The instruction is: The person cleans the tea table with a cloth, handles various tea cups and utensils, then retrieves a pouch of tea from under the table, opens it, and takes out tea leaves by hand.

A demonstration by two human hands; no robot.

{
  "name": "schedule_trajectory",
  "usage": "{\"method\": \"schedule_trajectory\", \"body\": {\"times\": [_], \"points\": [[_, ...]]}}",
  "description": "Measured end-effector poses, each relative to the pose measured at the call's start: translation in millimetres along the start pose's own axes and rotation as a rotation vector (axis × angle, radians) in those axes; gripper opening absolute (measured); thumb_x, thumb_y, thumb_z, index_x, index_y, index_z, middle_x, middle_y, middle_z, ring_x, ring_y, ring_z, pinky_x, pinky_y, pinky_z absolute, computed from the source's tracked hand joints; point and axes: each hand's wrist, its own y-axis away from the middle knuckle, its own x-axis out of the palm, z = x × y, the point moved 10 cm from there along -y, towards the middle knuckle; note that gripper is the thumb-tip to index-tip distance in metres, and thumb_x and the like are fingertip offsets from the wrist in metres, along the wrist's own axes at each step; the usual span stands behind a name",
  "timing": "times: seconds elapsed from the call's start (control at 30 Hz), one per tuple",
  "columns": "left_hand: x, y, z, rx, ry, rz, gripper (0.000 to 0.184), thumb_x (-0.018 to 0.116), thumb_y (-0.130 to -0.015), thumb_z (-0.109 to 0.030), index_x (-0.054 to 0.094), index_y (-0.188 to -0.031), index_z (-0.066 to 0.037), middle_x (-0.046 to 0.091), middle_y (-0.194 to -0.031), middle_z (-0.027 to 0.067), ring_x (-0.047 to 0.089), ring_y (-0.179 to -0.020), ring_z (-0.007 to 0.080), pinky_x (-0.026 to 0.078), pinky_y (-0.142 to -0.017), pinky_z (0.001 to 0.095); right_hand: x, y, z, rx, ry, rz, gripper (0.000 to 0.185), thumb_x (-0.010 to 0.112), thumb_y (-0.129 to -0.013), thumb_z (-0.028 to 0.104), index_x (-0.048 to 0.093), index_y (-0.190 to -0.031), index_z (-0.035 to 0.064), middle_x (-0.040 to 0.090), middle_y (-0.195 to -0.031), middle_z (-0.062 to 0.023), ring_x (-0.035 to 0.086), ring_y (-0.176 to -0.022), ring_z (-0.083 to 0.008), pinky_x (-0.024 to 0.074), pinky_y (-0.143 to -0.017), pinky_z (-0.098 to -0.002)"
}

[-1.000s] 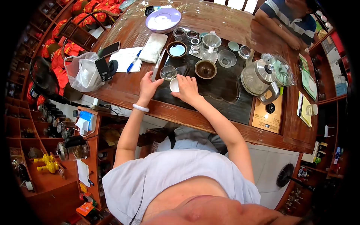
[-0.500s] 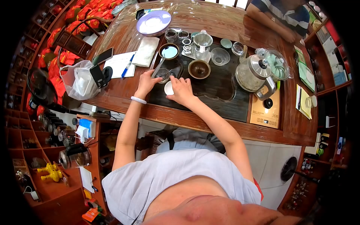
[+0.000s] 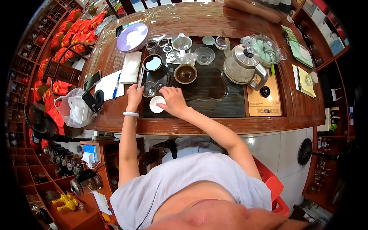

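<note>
My left hand (image 3: 135, 96) is closed on a thin, light-coloured stick (image 3: 140, 78) that points away from me. Just right of its fingertips, a small clear glass cup (image 3: 150, 89) stands on the dark tray (image 3: 236, 106). A small white cup (image 3: 156, 104) sits near the tray's front left edge. My right hand (image 3: 173, 101) is beside it, fingers apart, with the thumb at the cup's right rim. Beyond them are a bowl of pale-reflecting liquid (image 3: 152, 62) and a brown bowl (image 3: 185, 73).
A glass kettle (image 3: 240, 64) stands right of the tray's middle, near a glass bowl (image 3: 204, 56) and a strainer (image 3: 181, 43). Left are a white towel (image 3: 130, 68), paper with a blue pen (image 3: 117, 85), and a plastic bag (image 3: 76, 108). A person's arm (image 3: 251, 8) rests at the far side.
The view has shifted, so the table items appear further left. My right hand's fingers have spread from around the white cup. My left hand still holds the stick.
</note>
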Motion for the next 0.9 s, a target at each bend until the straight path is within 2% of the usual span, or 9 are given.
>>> {"method": "schedule_trajectory", "body": {"times": [0.1, 0.23, 0.33, 0.47, 0.6, 0.73, 0.8, 0.83, 0.9], "points": [[0.4, -0.7, 6.3, -0.055, -0.01, 0.001, 0.025, 0.062, -0.074, -0.02, 0.062, -0.081, 0.004, 0.061, -0.071, 0.0222, 0.06, -0.07, 0.0364, 0.045, -0.063, 0.0401, -44.2, -3.6, -21.0, 0.078, -0.067, -0.128, 0.035, 0.071, -0.066, 0.022, 0.055, -0.093, 0.0064, 0.058, -0.098, -0.0073, 0.053, -0.093, -0.0249, 0.0375, -0.08, -0.0371], [-2.7, 0.6, 7.2, -0.033, 0.026, -0.02, 0.029, 0.064, -0.074, -0.023, 0.063, -0.083, 0.004, 0.062, -0.074, 0.0219, 0.06, -0.071, 0.0368, 0.045, -0.064, 0.0408, -99.5, 0.0, -75.4, 0.278, -0.128, -0.339, 0.032, 0.07, -0.068, 0.018, 0.057, -0.094, 0.0027, 0.059, -0.09, -0.0089, 0.056, -0.081, -0.0221, 0.0433, -0.072, -0.0332], [-15.1, 5.2, -10.5, 0.0, 0.096, -0.111, 0.03, 0.064, -0.076, -0.023, 0.062, -0.086, 0.004, 0.062, -0.07, 0.0187, 0.061, -0.065, 0.0282, 0.045, -0.06, 0.0362, -111.9, 17.4, -122.5, 0.488, -0.37, -0.389, 0.023, 0.068, -0.074, 0.013, 0.06, -0.091, 0.0004, 0.059, -0.079, -0.0051, 0.055, -0.062, -0.01, 0.0439, -0.056, -0.0238], [11.3, 16.4, -61.1, 0.099, 0.415, 0.151, 0.016, 0.062, -0.078, -0.012, 0.059, -0.083, 0.002, 0.056, -0.064, 0.0013, 0.046, -0.058, 0.007, 0.037, -0.051, 0.0229, -116.6, 41.1, -139.2, 0.534, -0.388, -0.399, 0.019, 0.066, -0.076, 0.013, 0.061, -0.09, 0.001, 0.06, -0.077, -0.0027, 0.053, -0.061, -0.008, 0.0436, -0.057, -0.0229], [49.5, 22.0, -104.9, 0.122, 0.594, 0.367, 0.018, 0.063, -0.076, -0.007, 0.046, -0.075, -0.003, 0.045, -0.057, 0.0003, 0.043, -0.053, 0.0058, 0.035, -0.047, 0.0235, -115.7, 52.4, -139.0, 0.559, -0.506, -0.372, 0.017, 0.066, -0.076, 0.012, 0.061, -0.088, 0.0007, 0.062, -0.077, -0.0057, 0.057, -0.061, -0.012, 0.0456, -0.057, -0.025], [59.5, 13.9, -145.7, 0.194, 0.301, 0.402, 0.024, 0.058, -0.082, -0.02, 0.056, -0.094, 0.001, 0.057, -0.064, 0.0085, 0.05, -0.055, 0.0134, 0.041, -0.052, 0.0289, -127.9, 61.7, -135.9, 0.499, -0.457, -0.366, 0.014, 0.065, -0.076, 0.008, 0.06, -0.086, 0.0006, 0.059, -0.076, -0.0044, 0.053, -0.059, -0.0101, 0.0439, -0.055, -0.0229], [80.4, 4.8, -155.4, 0.254, 0.333, 0.49, 0.028, 0.055, -0.084, -0.025, 0.058, -0.092, 0.001, 0.056, -0.063, 0.0086, 0.051, -0.058, 0.0145, 0.041, -0.056, 0.0293, -132.8, 67.0, -143.4, 0.482, -0.47, -0.404, 0.012, 0.064, -0.077, 0.009, 0.061, -0.085, 0.001, 0.059, -0.073, -0.0037, 0.054, -0.058, -0.009, 0.0434, -0.053, -0.0226], [82.1, 5.8, -167.1, 0.21, 0.337, 0.55, 0.029, 0.052, -0.085, -0.027, 0.06, -0.09, 0.001, 0.059, -0.068, 0.0133, 0.057, -0.065, 0.0221, 0.043, -0.061, 0.0335, -134.5, 74.2, -152.3, 0.544, -0.51, -0.443, 0.012, 0.064, -0.077, 0.009, 0.061, -0.085, 0.0013, 0.059, -0.071, -0.0033, 0.054, -0.057, -0.0088, 0.0433, -0.053, -0.0226], [81.7, 0.3, -183.4, 0.307, 0.229, 0.444, 0.027, 0.053, -0.085, -0.026, 0.061, -0.086, 0.0, 0.059, -0.068, 0.0122, 0.058, -0.065, 0.0234, 0.043, -0.059, 0.0335, -138.2, 82.5, -162.9, 0.621, -0.556, -0.503, 0.011, 0.063, -0.079, 0.01, 0.062, -0.086, 0.0016, 0.058, -0.066, -0.0023, 0.054, -0.055, -0.0077, 0.0429, -0.051, -0.0221]]}}
